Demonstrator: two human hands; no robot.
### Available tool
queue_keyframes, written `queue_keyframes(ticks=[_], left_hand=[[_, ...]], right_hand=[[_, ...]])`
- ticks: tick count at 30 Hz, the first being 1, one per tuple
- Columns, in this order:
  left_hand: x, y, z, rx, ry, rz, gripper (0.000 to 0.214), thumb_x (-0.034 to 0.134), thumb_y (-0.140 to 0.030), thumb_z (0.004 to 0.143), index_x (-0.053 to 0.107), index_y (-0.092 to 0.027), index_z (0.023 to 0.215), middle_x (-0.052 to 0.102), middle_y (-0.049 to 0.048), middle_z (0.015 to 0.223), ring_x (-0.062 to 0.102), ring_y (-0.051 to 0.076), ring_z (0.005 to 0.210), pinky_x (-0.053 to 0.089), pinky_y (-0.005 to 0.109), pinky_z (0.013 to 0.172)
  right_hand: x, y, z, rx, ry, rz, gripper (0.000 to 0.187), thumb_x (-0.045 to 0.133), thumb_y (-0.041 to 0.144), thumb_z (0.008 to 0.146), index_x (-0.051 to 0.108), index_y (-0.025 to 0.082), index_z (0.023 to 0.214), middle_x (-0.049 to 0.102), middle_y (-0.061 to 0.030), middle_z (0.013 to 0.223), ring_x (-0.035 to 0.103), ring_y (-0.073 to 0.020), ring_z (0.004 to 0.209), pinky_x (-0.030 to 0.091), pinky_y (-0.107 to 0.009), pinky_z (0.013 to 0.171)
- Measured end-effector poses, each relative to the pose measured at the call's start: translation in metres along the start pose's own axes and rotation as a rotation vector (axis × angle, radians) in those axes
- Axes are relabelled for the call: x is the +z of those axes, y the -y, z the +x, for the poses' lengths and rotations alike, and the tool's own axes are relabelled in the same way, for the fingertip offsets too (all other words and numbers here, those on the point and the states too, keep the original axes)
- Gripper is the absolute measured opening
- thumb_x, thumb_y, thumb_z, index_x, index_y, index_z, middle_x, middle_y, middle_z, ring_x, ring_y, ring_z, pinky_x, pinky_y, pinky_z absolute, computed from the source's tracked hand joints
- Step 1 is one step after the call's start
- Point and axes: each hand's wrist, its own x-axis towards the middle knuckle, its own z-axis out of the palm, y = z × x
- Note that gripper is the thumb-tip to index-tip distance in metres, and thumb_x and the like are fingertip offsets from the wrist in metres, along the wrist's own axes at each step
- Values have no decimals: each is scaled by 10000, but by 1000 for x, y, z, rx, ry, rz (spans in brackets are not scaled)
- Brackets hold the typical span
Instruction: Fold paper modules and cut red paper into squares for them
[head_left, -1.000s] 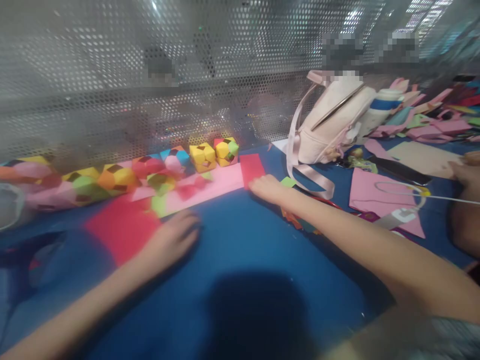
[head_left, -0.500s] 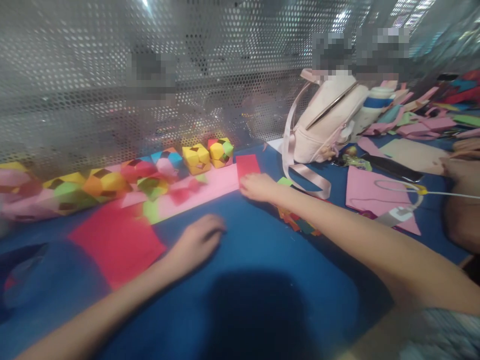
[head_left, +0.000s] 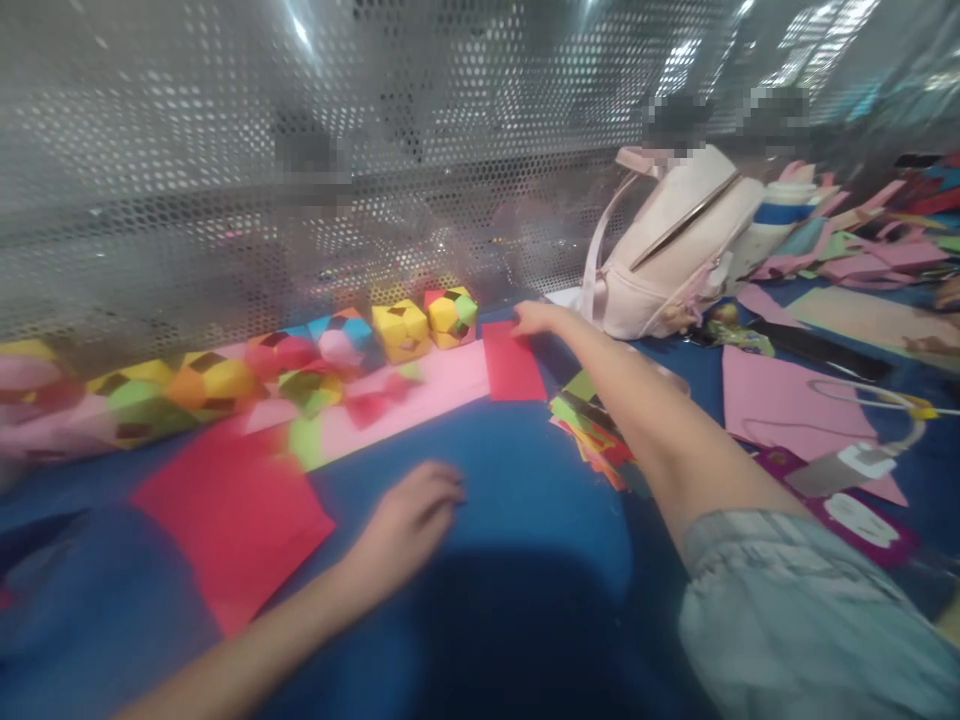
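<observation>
My left hand (head_left: 416, 515) rests on the blue surface (head_left: 517, 480), its fingers loosely curled with a gap by the thumb and nothing visible in them. To its left lies a large red paper sheet (head_left: 240, 510). Farther off, my right hand (head_left: 538, 318) is at the far edge of a small red paper rectangle (head_left: 516, 362). Its fingertips are bent together on that edge; how they grip is partly hidden. The rectangle touches the end of a long pink paper strip (head_left: 442, 390). Under my right forearm sits a stack of coloured paper pieces (head_left: 592, 425), partly covered.
Folded paper balls (head_left: 401, 330) line the foot of a perforated metal screen (head_left: 450, 150). A white backpack (head_left: 675, 250) and a bottle (head_left: 780, 220) stand at the back right. Pink paper (head_left: 795, 400), a cable and more papers lie on the right. Another person's hand shows at the right edge.
My right hand has moved from the near part of the small red rectangle to its far edge. My left hand stays on the blue surface. The view has shifted slightly.
</observation>
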Motion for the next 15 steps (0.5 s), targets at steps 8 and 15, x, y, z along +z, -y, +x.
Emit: queue_keyframes(ticks=[8,15], left_hand=[[-1,2,0,-27,-11,-44,247,423,-90,860,649,-191,857,670,75,1011,643,167,961,520,308,850],[-2,12,0,-175,-122,-172,167,498,-237,863,659,-197,883,678,74,1002,635,206,980,490,378,914]], right_hand=[[-4,-1,-14,74,-8,295,359,571,358,915,548,168,1219,569,-84,1227,596,-219,1030,525,-425,849],[-45,13,-86,-14,-290,671,103,580,21,812,593,122,830,628,-15,673,645,-134,637,563,-276,650]])
